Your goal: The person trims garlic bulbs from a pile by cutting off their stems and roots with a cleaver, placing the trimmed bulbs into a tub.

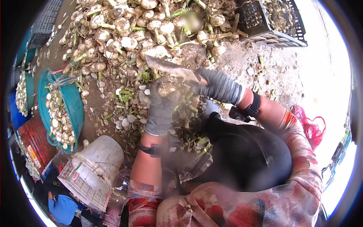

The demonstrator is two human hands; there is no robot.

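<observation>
My left hand, in a grey glove, is closed around a garlic bulb, whose pale, soil-stained top shows above the fingers. My right hand, gloved in grey knit, grips the handle of a broad knife. The blade points left and lies just above the bulb, apart from it as far as I can see. Beyond both hands spreads a large heap of garlic bulbs with stalks attached. Cut stalks and loose skins lie on the ground beside my left hand.
At left, a teal basket holds trimmed bulbs. Near it are an upturned white bucket and a red container. A black crate stands upper right, a red net bag at right. A person in blue is lower left.
</observation>
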